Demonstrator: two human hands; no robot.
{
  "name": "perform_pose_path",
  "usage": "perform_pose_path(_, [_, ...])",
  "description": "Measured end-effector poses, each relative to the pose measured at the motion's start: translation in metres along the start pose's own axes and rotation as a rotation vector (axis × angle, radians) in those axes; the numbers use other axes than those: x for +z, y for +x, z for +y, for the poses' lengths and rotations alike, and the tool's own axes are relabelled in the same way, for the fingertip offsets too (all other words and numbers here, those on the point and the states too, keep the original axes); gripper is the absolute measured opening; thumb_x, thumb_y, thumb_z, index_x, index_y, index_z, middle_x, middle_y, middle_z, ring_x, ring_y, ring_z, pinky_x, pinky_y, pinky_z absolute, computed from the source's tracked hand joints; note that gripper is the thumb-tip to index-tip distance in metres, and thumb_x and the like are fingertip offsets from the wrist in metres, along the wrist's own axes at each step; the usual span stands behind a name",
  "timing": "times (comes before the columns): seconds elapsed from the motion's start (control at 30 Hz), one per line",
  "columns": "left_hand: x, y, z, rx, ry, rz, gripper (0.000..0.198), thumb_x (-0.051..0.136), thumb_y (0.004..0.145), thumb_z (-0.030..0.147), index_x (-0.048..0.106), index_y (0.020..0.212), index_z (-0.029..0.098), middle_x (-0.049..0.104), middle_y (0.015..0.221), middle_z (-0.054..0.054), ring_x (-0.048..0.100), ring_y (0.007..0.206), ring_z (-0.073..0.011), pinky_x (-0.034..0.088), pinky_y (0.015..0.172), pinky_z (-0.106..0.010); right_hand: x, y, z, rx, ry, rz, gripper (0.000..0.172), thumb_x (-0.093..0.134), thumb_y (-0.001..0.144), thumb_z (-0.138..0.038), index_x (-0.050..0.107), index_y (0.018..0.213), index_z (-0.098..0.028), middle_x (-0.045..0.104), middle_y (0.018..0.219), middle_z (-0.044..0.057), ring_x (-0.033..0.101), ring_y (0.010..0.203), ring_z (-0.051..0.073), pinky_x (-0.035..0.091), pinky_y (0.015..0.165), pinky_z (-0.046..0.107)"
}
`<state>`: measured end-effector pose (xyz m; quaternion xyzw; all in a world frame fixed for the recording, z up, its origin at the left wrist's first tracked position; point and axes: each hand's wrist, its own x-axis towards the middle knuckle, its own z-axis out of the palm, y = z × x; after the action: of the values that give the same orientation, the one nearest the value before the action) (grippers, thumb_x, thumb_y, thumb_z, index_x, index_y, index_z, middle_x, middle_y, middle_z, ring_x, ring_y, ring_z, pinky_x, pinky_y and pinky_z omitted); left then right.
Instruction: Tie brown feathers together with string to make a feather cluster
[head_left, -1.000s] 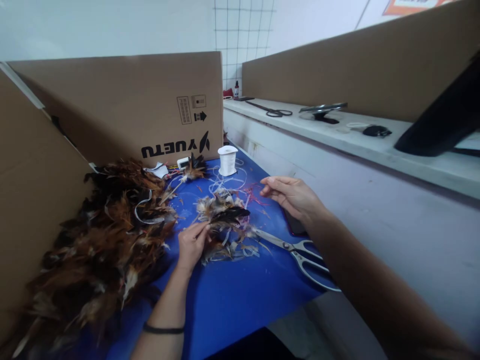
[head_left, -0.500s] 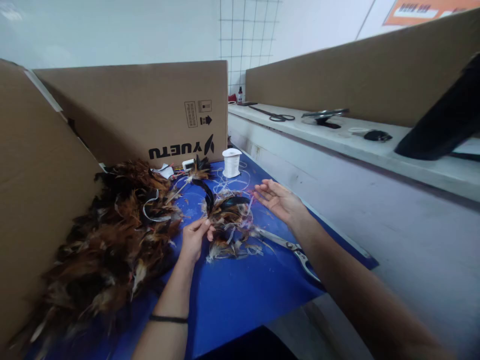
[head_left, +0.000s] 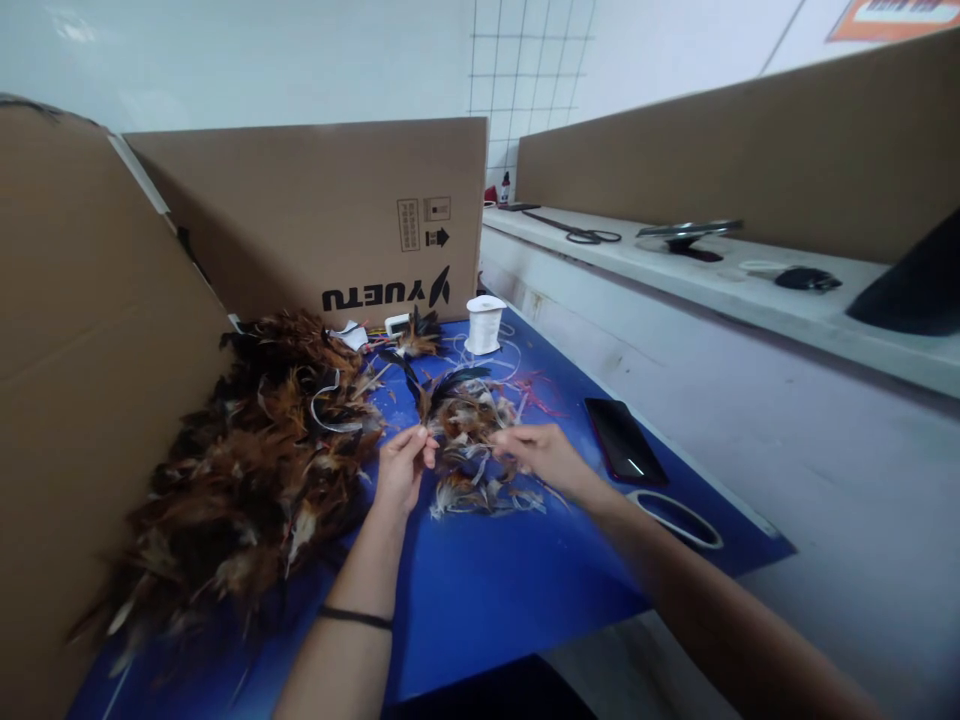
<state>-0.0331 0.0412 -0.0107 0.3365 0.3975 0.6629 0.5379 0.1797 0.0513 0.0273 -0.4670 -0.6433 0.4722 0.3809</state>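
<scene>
My left hand [head_left: 401, 468] is closed in a pinch on the base of some long dark feathers [head_left: 426, 402], whose tips fan upward and outward. Level with it, to the right, my right hand [head_left: 541, 456] has its thumb and fingers pressed together; whatever they pinch is too small to make out. Between and behind both hands lies a loose heap of brown and pale feather scraps [head_left: 469, 418] on the blue table [head_left: 480, 590]. Below my right forearm a scissors handle [head_left: 681, 520] shows, the blades being hidden.
Brown feathers [head_left: 262, 480] are piled along the left carton wall [head_left: 82, 330]. A white spool [head_left: 485, 326] with loose cord stands at the back, near pink threads [head_left: 541, 392]. On the right lies a phone [head_left: 625, 440]. A white ledge [head_left: 750, 290] carries another pair of scissors [head_left: 589, 236].
My right hand has come down and inward, its fingers going from spread to pinched. The phone has come into sight from behind it. My left hand keeps its pinch on the feathers.
</scene>
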Motion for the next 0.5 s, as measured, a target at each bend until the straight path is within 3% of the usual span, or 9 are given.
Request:
perform_pose_path(0.13, [0.002,-0.001,0.000,0.007,0.094,-0.002,0.022,0.070,0.067,0.032,0.067,0.069,0.010,0.062,0.055,-0.001,0.048,0.041,-0.0057,0.040,0.046,-0.020,0.004,-0.024,-0.023,-0.190,-0.457,-0.222,0.034,0.046,0.086,-0.031,0.062,0.060,-0.017,0.055,0.057,-0.002,0.046,0.055,0.010,0.032,0.052,0.022])
perform_pose_path(0.23, [0.005,-0.004,0.001,0.035,0.203,-0.025,0.022,0.069,0.069,0.032,0.067,0.063,0.011,0.059,0.047,0.000,0.050,0.040,-0.0080,0.041,0.047,-0.021,0.005,-0.034,-0.047,-0.292,-0.567,-0.261,0.028,0.046,0.086,-0.024,0.064,0.066,-0.017,0.057,0.061,-0.002,0.049,0.060,0.010,0.034,0.057,0.022])
perform_pose_path(0.37, [0.007,-0.008,0.002,0.147,0.518,-0.063,0.027,0.060,0.076,0.036,0.067,0.060,0.014,0.058,0.044,0.001,0.052,0.041,-0.0101,0.042,0.048,-0.021,0.000,-0.038,-0.075,-0.421,-0.680,-0.327,0.023,0.048,0.085,-0.018,0.067,0.073,-0.017,0.062,0.070,0.001,0.053,0.064,0.011,0.037,0.062,0.024])
perform_pose_path(0.5, [0.007,-0.008,0.006,0.172,0.509,-0.045,0.028,0.059,0.077,0.038,0.067,0.064,0.015,0.059,0.046,0.001,0.052,0.042,-0.0106,0.043,0.050,-0.022,-0.010,-0.040,-0.074,-0.468,-0.913,-0.495,0.022,0.050,0.082,-0.015,0.066,0.066,-0.017,0.062,0.069,0.003,0.057,0.070,0.015,0.040,0.069,0.028])
